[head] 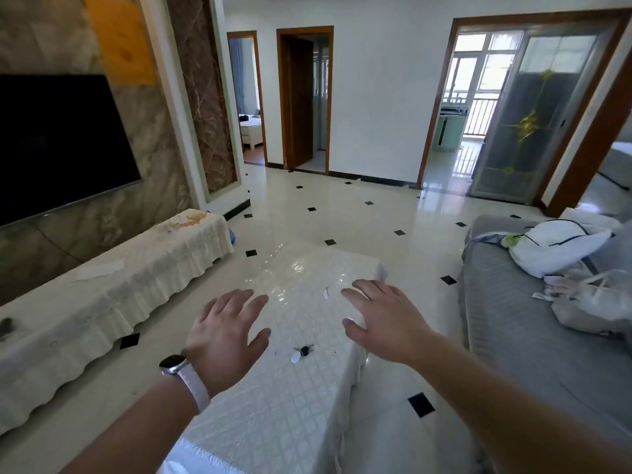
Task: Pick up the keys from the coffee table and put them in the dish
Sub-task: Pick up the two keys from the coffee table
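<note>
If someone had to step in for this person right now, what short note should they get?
Left hand: open, empty, held above the coffee table.
Right hand: open, empty, also above the table.
Keys: lying on the table between the two hands, untouched, with a white tag attached.
Dish: not visible in this view.
Done: nothing yet.
Left: pick up the keys, find the dish, put them in it.

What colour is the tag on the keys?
White, oval tag on dark keys; head view.
</note>
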